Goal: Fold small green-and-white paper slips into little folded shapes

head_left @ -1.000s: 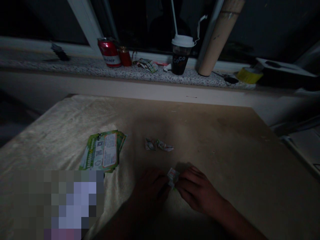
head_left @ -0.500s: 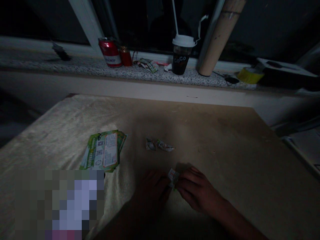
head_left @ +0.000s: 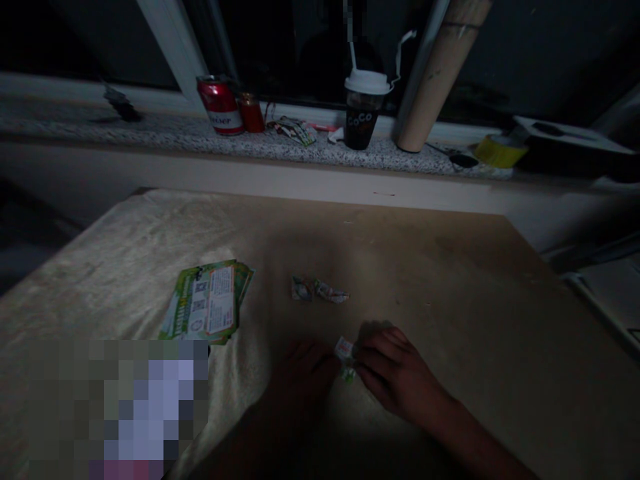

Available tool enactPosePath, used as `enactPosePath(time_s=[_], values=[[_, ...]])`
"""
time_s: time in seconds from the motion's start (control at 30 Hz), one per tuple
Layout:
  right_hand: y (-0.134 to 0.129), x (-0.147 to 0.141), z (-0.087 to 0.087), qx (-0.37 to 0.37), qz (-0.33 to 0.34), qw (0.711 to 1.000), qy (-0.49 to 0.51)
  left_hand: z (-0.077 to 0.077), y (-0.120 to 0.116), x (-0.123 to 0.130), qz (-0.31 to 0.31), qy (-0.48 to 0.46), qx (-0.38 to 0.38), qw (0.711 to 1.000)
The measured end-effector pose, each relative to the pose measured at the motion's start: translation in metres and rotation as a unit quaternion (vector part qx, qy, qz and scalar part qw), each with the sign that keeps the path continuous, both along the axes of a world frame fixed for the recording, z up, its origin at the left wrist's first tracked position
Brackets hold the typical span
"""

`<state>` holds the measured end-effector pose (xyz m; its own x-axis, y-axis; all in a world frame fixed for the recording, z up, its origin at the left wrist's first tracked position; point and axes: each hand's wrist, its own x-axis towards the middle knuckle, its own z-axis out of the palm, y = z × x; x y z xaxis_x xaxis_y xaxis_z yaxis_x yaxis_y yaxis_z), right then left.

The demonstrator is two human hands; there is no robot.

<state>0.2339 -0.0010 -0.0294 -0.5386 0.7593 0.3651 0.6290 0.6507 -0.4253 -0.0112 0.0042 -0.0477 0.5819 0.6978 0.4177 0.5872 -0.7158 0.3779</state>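
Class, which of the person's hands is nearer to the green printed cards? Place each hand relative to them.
Left. The left hand is to the right of the cards, closer to the viewer; the right hand is farther off, beyond the left.

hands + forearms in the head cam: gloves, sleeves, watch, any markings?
Left hand and right hand are ungloved. No sleeve shows on the right forearm, and I see no watch or bracelet at that wrist. Left forearm is too dark for detail. No cables or markings visible.
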Motion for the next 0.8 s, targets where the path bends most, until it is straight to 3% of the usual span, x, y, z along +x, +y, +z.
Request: enactPosePath(time_s=[0.8], values=[[0.004, 0.000, -0.007, 0.008, -0.035, 0.999, -0.004, -0.011, -0.001, -0.005, 0.109, -0.008, -0.040, 0.993]])
